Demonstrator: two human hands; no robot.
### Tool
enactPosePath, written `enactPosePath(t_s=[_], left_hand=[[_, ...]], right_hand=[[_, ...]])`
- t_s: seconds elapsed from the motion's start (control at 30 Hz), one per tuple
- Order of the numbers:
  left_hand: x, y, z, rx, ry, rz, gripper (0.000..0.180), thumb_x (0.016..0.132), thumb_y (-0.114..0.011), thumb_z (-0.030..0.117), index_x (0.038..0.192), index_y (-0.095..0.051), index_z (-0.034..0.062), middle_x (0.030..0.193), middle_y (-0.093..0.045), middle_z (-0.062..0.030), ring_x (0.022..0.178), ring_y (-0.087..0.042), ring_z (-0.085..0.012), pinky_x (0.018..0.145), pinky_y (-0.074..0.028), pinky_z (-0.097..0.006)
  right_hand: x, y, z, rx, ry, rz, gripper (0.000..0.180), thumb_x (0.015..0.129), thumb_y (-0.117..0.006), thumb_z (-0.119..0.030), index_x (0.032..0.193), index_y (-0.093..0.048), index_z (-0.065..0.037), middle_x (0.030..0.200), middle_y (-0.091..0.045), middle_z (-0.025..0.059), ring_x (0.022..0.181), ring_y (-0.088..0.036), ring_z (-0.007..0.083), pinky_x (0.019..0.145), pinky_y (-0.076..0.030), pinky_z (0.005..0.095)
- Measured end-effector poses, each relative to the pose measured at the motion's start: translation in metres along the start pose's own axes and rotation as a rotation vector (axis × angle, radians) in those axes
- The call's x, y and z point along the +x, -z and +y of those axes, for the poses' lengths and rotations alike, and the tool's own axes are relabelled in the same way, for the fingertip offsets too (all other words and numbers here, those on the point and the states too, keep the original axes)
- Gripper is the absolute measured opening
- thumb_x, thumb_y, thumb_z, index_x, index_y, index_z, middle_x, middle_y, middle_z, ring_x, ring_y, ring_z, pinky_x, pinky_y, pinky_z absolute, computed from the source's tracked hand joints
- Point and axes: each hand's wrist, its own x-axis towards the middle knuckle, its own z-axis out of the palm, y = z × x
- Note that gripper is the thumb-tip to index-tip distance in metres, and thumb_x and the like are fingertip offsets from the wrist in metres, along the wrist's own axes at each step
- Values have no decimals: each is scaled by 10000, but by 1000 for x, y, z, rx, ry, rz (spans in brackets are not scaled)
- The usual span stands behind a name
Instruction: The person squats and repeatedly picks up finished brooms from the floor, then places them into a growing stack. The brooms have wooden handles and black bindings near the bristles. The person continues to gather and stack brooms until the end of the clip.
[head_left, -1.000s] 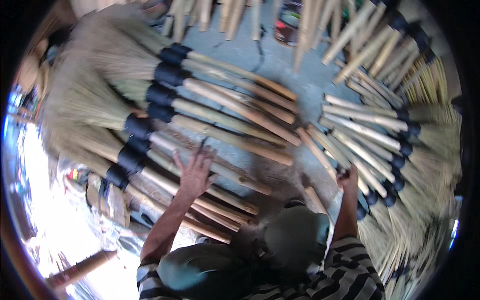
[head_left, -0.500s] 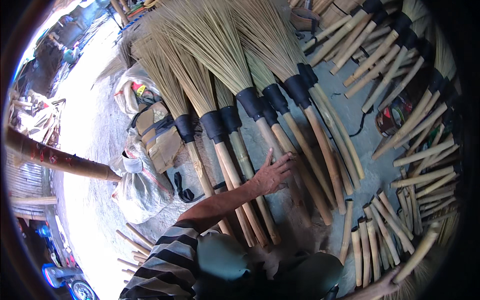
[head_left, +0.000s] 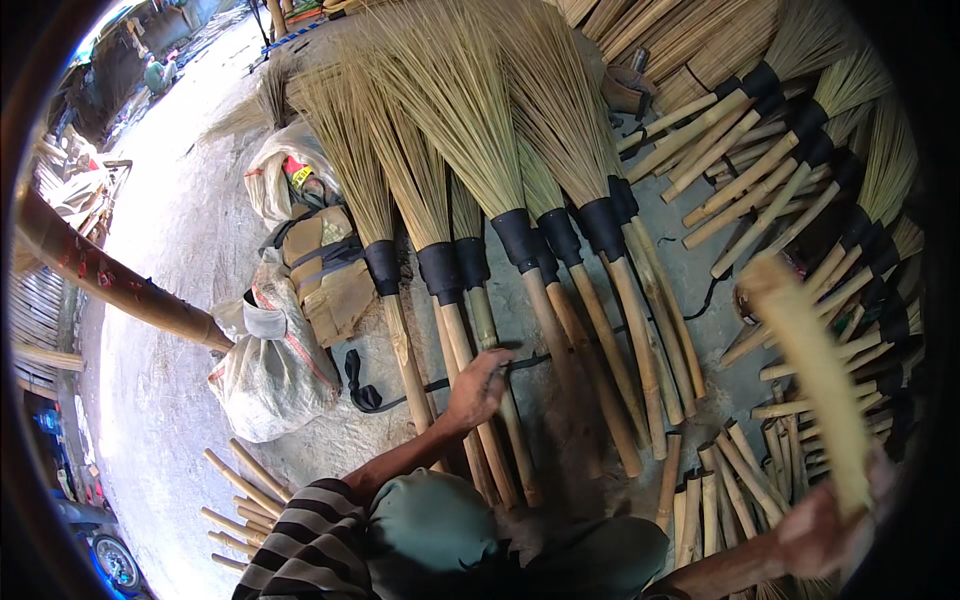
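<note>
Several brooms [head_left: 440, 190] lie side by side before me, straw heads pointing away, black bands at the necks, bamboo handles toward me. My left hand [head_left: 477, 392] is closed over the handle of a broom [head_left: 484, 312] left of the middle, its fingers curled across it. At the lower right, my right hand [head_left: 825, 525] grips a thick pale bamboo handle [head_left: 815, 370] and holds it raised and tilted, blurred by motion. Whether bristles are attached at its lower end is hidden. My knee [head_left: 432, 520] shows below the left forearm.
More brooms [head_left: 740, 190] are heaped along the right, handles inward. Short bamboo handles [head_left: 725, 490] cluster at lower right, others [head_left: 240, 510] at lower left. A white sack [head_left: 275, 375], brown cloth bundle [head_left: 320, 270] and black strap [head_left: 375, 405] lie left. A bamboo pole [head_left: 120, 280] juts in.
My left hand has moved left and nearer to me, from spread fingers over the middle handles to curled over another. My right hand has lifted the bamboo handle up into view. The view has shifted slightly.
</note>
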Motion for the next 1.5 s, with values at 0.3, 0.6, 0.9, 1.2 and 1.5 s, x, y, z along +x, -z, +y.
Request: enactPosePath(t_s=[0.3, 0.6, 0.9, 1.2, 1.5], left_hand=[[-12, 28, 1, -20, 103, -2, 358, 983, -564, -43, 1307, -706, 14, 1148, -759, -193, 1071, -760, -319, 947, -592, -412], [20, 6, 27, 24, -150, 6, 366, 951, -646, -47, 1302, -690, 46, 1199, -718, -184, 1128, -702, -390, 983, -554, -461], [26, -28, 21, 171, -312, -210, 618, 912, -691, 31, 1515, -570, 87, 1628, -506, -159, 1502, -484, -387, 1180, -415, -537], [78, -99, 4, 706, -585, -478, 764, 935, -711, 189, 1657, -466, 236, 1790, -344, -88, 1648, -326, -306, 1180, -322, -704], [85, -91, -25, 769, -563, -568, 613, 1101, -533, 360, 1697, -439, 252, 1810, -324, -61, 1684, -240, -349, 1324, -110, -689]], right_hand=[[-81, -38, 127, -171, -395, -248, 423, 937, -748, -77, 1286, -510, -54, 1065, -591, 90, 926, -639, 180, 742, -597, 416], [-161, -29, 246, -688, -624, -746, 609, 984, -785, -201, 1445, -511, 88, 1195, -680, 233, 1105, -690, 369, 925, -563, 484], [-289, 34, 310, -1143, -206, -1200, 817, 977, -756, -165, 1678, -362, -18, 1353, -526, 257, 1164, -600, 469, 979, -511, 571], [-282, 15, 305, -657, -261, -991, 460, 986, -695, -160, 1434, -609, -104, 1299, -683, 259, 1163, -683, 456, 966, -551, 508], [-330, 136, 208, -804, -573, -560, 495, 987, -755, -156, 1466, -649, -92, 1375, -591, 183, 1305, -566, 355, 1089, -491, 476]])
